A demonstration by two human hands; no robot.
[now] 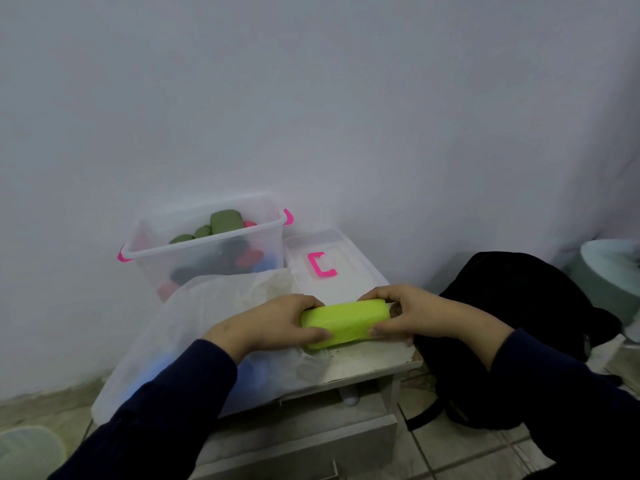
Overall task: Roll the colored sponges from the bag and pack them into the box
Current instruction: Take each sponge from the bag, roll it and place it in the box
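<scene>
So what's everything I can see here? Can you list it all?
lime sponge: one, yellow-green, held over the table's front edge.
box: one, clear with pink clips, back left of the table, holding olive, red, dark and blue sponges.
lid: one, clear with a pink handle, lying right of the box.
bag: one, translucent white, in front of the box, something blue showing through.
table: one, pale, low, against the wall.
backpack: one, black, on the floor to the right.
left hand: grips the sponge's left end.
right hand: grips its right end.
</scene>
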